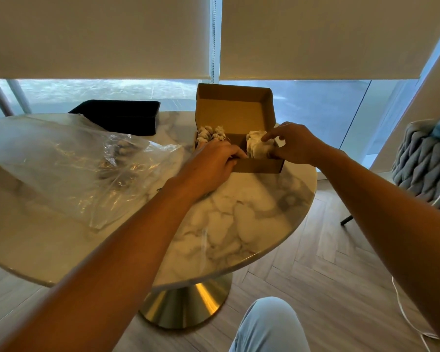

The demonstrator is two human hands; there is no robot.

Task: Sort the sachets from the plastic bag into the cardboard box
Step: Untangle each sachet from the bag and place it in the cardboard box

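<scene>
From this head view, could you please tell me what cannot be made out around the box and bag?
- Brown cardboard box: its near-left interior is hidden by the left hand.
- White sachets: count unclear, partly covered by the right hand.
- Clear crumpled plastic bag: contents blurred by glare and folds.

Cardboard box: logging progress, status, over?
Both hands at cardboard box. Right hand pinches sachets; left hand curled at near wall. Plastic bag lies left, clear.
</scene>
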